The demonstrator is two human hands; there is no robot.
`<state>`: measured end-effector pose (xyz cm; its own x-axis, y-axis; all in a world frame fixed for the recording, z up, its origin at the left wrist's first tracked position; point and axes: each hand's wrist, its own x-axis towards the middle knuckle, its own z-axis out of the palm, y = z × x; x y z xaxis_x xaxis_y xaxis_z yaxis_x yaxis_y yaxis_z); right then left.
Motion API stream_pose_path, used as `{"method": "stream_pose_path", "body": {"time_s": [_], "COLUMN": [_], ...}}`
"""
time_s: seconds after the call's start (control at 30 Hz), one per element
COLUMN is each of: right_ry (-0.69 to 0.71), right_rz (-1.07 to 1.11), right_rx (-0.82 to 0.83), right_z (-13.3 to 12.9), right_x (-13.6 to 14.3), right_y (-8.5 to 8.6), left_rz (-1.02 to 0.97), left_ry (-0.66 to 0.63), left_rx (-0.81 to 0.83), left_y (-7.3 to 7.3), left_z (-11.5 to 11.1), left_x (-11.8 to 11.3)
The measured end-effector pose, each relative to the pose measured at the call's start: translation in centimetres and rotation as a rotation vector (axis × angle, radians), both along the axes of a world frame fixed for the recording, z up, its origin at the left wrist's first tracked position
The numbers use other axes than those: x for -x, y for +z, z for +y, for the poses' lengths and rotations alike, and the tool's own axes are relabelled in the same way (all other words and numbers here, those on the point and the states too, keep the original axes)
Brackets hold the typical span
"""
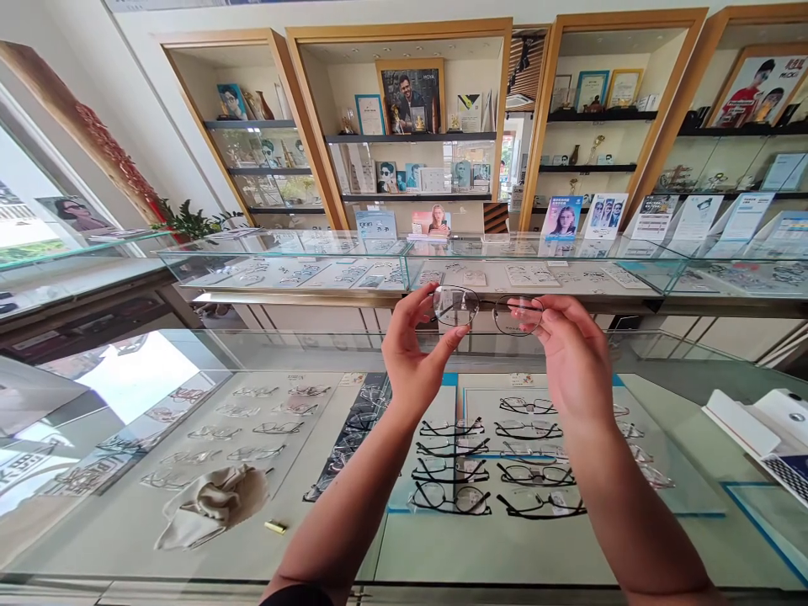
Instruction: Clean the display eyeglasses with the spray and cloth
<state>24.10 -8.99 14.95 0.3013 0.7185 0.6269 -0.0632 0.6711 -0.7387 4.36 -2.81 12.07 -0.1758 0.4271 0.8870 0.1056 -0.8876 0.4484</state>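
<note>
Up in front of me, above the glass counter, I hold a pair of eyeglasses (455, 305) with thin dark rims and clear lenses. My left hand (420, 349) is closed on the left side of the frame, its thumb by the lower rim of the left lens. At the other end, my right hand (577, 349) pinches the frame beside the right lens. Below my arms, rows of black-framed eyeglasses (451, 498) lie in the glass display case (442, 560). A crumpled beige cloth (215, 505) rests on the counter glass to the left.
A small yellow object (276, 527) lies near the cloth. At the right are a white box (757, 429) and a blue-edged tray (767, 522). Across the aisle stands another glass counter (303, 244), with wood-framed shelves (404, 34) behind it. A green plant (195, 220) stands at left.
</note>
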Motion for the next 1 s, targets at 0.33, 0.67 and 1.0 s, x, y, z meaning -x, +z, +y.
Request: {"method": "stream_pose_path", "body": {"time_s": [0.33,0.67,1.0], "right_ry": [0.01,0.041,0.386], "right_rz": [-0.137,-0.474,-0.44], "right_rx": [0.082,0.113,0.271], "right_z": [1.0,0.8,1.3], "right_x": [-2.1,-2.4,-3.1], "right_y": [0.4,0.5,0.4], "left_rz": [0.102,0.313,0.364], "left_ry": [-0.087,-0.203,-0.317], "left_rx": [0.002,0.045,0.067], "left_y": [0.5,1.1,1.5], "left_z": [0.1,-0.6,-1.7], "left_x": [0.6,1.3,1.9]}}
